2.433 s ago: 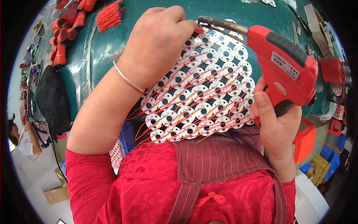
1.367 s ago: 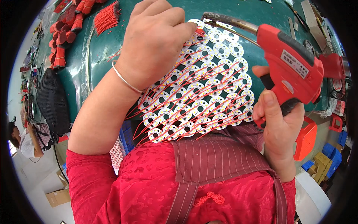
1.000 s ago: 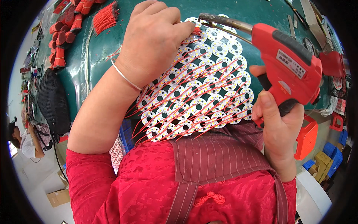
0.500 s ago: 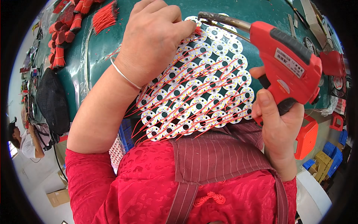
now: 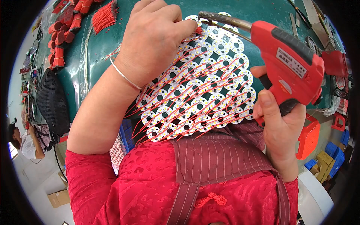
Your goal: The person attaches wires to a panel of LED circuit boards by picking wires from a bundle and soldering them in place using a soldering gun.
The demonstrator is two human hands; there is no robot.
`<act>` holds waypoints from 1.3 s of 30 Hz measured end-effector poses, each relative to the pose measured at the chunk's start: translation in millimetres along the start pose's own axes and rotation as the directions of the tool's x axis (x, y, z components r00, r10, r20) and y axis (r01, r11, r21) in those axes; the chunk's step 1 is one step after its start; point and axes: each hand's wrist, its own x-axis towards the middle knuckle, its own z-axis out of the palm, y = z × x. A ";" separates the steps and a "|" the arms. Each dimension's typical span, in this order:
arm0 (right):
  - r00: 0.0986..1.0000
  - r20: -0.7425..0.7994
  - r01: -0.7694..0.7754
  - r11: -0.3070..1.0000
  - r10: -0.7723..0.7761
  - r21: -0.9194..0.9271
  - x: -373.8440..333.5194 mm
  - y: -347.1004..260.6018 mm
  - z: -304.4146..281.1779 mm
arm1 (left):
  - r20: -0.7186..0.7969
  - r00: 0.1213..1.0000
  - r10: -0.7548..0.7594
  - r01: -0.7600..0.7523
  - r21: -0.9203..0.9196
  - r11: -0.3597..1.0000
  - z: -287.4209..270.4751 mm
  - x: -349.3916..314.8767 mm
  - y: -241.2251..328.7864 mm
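I've got the left hand [image 5: 155,43] pinching red wires [image 5: 198,31] above white discs [image 5: 205,102], which lie between both hands; my right hand [image 5: 280,122] grips the soldering gun [image 5: 270,41], nose [image 5: 227,19] leftward, near those wires.

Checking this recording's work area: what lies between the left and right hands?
In the head view, round white boards, many crossed by red wires, lie between the left hand and the right hand. The soldering gun reaches across too.

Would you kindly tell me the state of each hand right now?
Left hand: closed, pinching red wires.
Right hand: closed around the handle of the red soldering gun.
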 end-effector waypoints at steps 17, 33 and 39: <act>1.000 -0.022 0.020 1.000 -0.020 -0.001 -3.4 6.6 -2.1 | -0.004 1.000 0.005 -0.005 -0.001 1.000 0.4 -0.8 -1.0; 1.000 -0.004 0.012 1.000 -0.012 -0.022 -1.2 -2.4 -1.9 | -0.009 1.000 -0.022 0.022 -0.022 1.000 0.0 -1.2 0.5; 1.000 -0.024 -0.013 1.000 0.013 0.006 -4.7 -1.6 1.2 | -0.015 1.000 -0.010 0.009 -0.029 1.000 0.0 -2.8 2.2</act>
